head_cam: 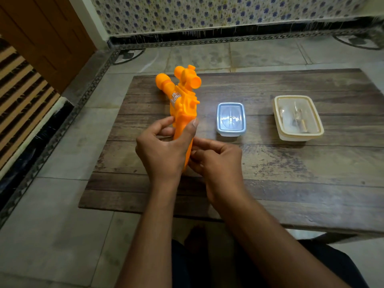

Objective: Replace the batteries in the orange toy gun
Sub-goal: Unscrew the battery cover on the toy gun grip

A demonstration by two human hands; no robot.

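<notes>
Head view: orange toy gun (182, 104) held up over the desk's (270, 167) left part, barrel pointing away toward the far-left corner, grip end down. Left hand (164, 150) wrapped round the grip, thumb pressed on its right face. Right hand (216, 161) pinching at the lower grip, fingertips curled in; probably working the battery cover, but the cover itself is hidden behind the hands.

Risks, as I judge them:
- Cover pops free suddenly → it or loose cells drop and roll off the near-left edge onto the floor (62, 204), since the gun sits close to that side.
- One-hand hold on smooth plastic → gun twists while the other hand pries.
- Both boxes lidded, so nowhere open to drop parts yet.

Surface: dark wood-plank desk, worn and scuffed, low. Blue-lidded box (231, 119) mid-desk, just right of the gun; cream-lidded box (298, 117) toward the far-right, small metallic items inside, can't identify.

Room: grey tiled floor with patterned border, floral wall tiles (207, 13), wooden door (41, 38) at left.
</notes>
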